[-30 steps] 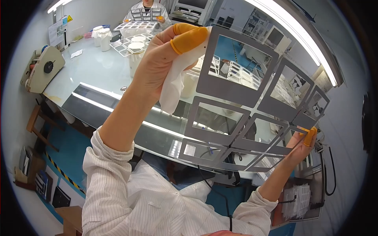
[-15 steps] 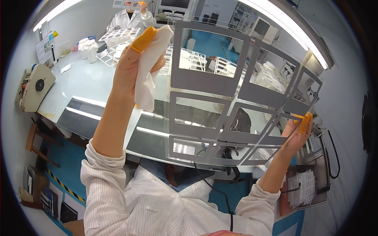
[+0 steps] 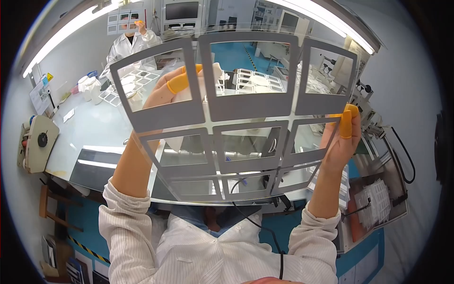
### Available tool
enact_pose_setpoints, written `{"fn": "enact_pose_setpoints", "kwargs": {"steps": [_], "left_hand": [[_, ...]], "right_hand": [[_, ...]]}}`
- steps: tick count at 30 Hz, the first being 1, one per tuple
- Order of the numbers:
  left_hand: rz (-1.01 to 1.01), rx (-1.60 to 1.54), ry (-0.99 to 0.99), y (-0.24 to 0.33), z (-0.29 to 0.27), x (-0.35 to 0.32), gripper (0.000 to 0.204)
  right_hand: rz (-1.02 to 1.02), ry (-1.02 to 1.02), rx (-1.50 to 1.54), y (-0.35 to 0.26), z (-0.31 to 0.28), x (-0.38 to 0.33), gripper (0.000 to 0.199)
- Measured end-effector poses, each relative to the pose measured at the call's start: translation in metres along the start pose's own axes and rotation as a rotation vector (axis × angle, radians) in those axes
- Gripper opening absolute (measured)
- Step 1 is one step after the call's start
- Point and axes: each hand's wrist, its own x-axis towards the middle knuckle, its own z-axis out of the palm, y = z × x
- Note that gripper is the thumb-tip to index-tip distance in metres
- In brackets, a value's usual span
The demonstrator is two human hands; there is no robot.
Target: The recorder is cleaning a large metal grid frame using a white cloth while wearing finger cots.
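A large clear sheet with several grey rectangular frames (image 3: 250, 108) on it stands tilted up before me, above the bench. My right hand (image 3: 341, 144) pinches its right edge, orange finger cots on the fingertips. Behind the sheet's upper left part is my left hand (image 3: 158, 94), seen through a clear window. It also wears orange finger cots and is closed on a white cloth (image 3: 218, 73), which the grey borders partly hide. Whether the cloth touches the sheet's far side I cannot tell.
The pale bench (image 3: 75, 125) carries a dark glossy panel (image 3: 94, 165), white bottles (image 3: 90, 90) and more framed sheets (image 3: 260, 81). A beige device (image 3: 39, 142) stands at the left. Across the bench, a co-worker (image 3: 130, 47) holds up a similar sheet. A black cable (image 3: 265, 230) hangs before me.
The framed sheet has shifted left and turned to face me more squarely. My left hand with the cloth, formerly beside the sheet, is now behind it. My right hand has moved up and left slightly.
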Motion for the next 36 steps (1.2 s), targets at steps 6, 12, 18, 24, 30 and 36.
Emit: {"fn": "enact_pose_setpoints", "kwargs": {"steps": [6, 12, 18, 24, 30, 36], "left_hand": [[0.006, 0.098, -0.263, 0.011, 0.027, 0.000, 0.040], [-0.195, -0.148, -0.388, 0.007, 0.039, 0.010, 0.034], [-0.112, -0.153, -0.560, 0.018, 0.039, 0.006, 0.030], [-0.195, -0.177, -0.604, 0.020, 0.037, 0.011, 0.027], [-0.244, -0.192, -0.572, 0.024, 0.030, 0.012, 0.025], [-0.285, -0.223, -0.553, 0.015, 0.018, 0.020, 0.023]], "right_hand": [[0.000, -0.058, 0.048, 0.006, 0.019, 0.000, 0.027], [0.063, -0.029, -0.001, 0.001, 0.035, -0.003, 0.021], [0.076, -0.103, 0.037, 0.006, 0.045, -0.001, 0.022], [0.099, -0.134, -0.035, 0.007, 0.034, -0.005, 0.031], [0.095, -0.163, -0.024, 0.003, 0.040, -0.005, 0.033], [0.100, -0.148, -0.015, -0.002, 0.051, -0.002, 0.021]]}}
